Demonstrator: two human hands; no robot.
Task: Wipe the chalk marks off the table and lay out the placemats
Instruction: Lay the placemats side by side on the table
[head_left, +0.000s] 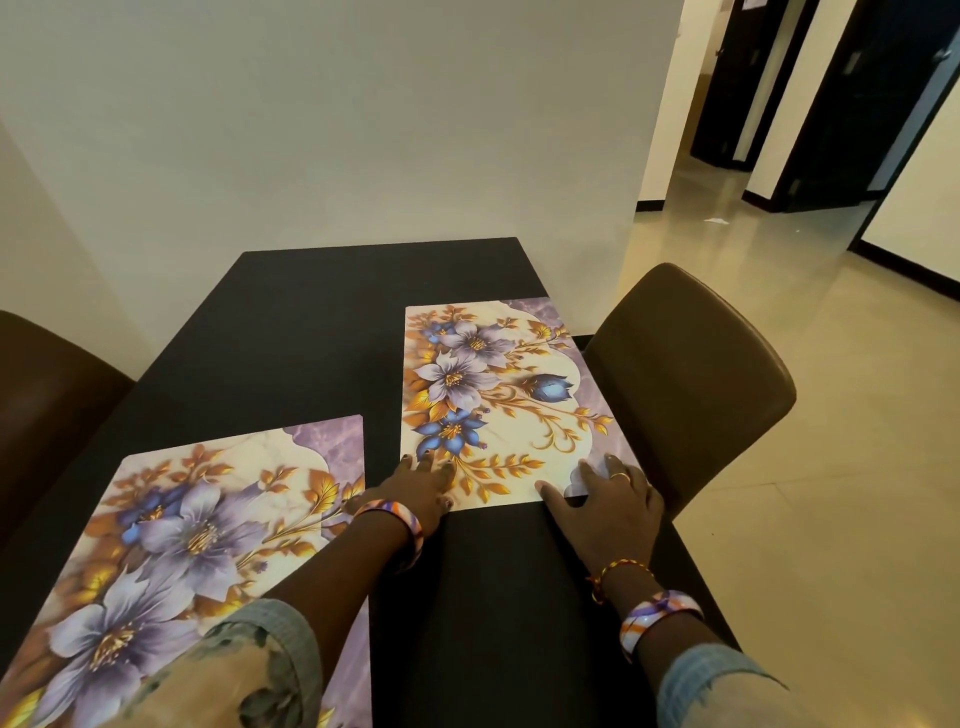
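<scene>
Two floral placemats lie flat on the black table (311, 322). The far placemat (498, 400) sits by the table's right edge. My left hand (423, 483) presses flat on its near left corner with straight fingers. On its near right corner rests my right hand (608, 496), fingers spread. The near placemat (197, 530) lies at the left, partly under my left forearm. I see no chalk marks on the dark tabletop.
A brown padded chair (691, 384) stands tight against the table's right side. Another brown chair (47, 405) is at the left. A white wall runs behind the table. Tiled floor and dark doorways (753, 104) open to the right.
</scene>
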